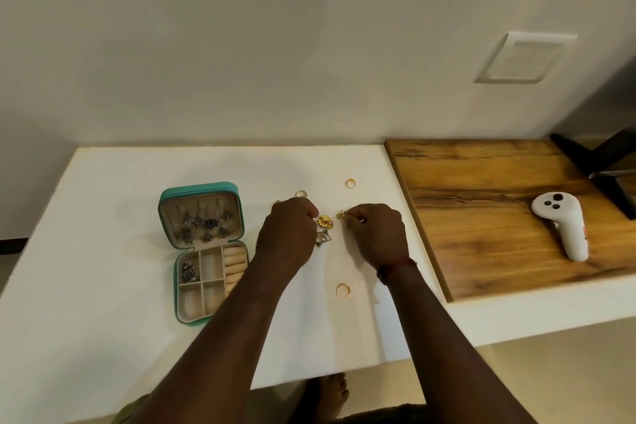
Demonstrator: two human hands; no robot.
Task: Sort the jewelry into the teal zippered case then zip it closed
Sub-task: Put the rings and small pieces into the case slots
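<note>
A teal case (201, 189) lay open on the white table (103, 217), left of centre, its lid holding a cluster of dark silver pieces (203, 225) too tangled to count and its tray (211, 280) holding more in the far-left compartment. Both hands worked just right of the case. The left hand (287, 234) was curled, fingertips pinched; what it held could not be told. The right hand (377, 234) pinched a small gold piece (341, 215). Between them lay a gold flower piece (325, 221) and a silver piece (322, 237). Three gold rings lay loose: one far (350, 183), one by the left knuckles (300, 194), one near (343, 290). One white controller (564, 227) rested on the wooden board (481, 200), right.
</note>
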